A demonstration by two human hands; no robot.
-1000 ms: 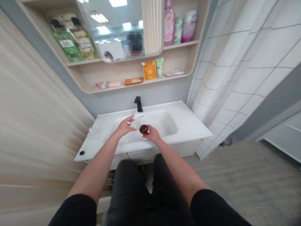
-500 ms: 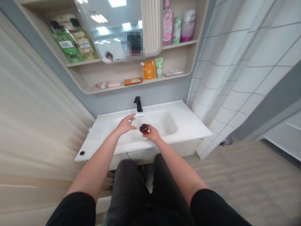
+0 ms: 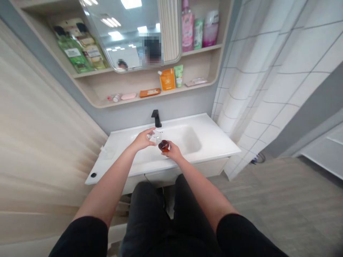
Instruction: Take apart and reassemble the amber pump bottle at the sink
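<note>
My left hand grips a small clear container above the white basin. My right hand holds an amber bottle with a dark cap by its lower part. The two objects sit almost touching, just below the black faucet, though I cannot tell whether they meet. My fingers hide part of each one, and the clear container's exact shape is hard to make out.
The white washbasin has a black faucet behind it. Toiletries stand on wooden shelves around a mirror. A tiled-pattern curtain hangs to the right, a beige curtain to the left.
The clear container has tilted and moved closer to the amber bottle's top. The right hand has barely moved, and the whole view has drifted slightly.
</note>
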